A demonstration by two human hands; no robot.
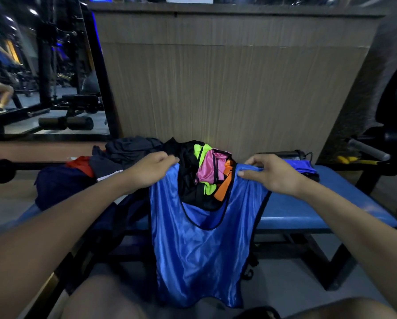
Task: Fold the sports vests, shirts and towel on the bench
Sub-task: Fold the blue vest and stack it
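Head view shows a person holding a blue vest [197, 247] up by its shoulder straps in front of a blue worktop [308, 203]. Left hand [150, 172] pinches the left strap, fingers curled over the cloth; right hand [270, 173] grips the right strap, thumb pressed along its top edge. Both hands are well apart, with the vest spread between them and hanging down past the worktop's front edge toward the person's knees. Behind the neck opening a heap of vests [206, 173] in black, green, pink and orange lies on the worktop. Dark shirts [124, 155] are piled to the left, with something red [82, 164] among them. A folded blue cloth [304, 166] lies at the right rear.
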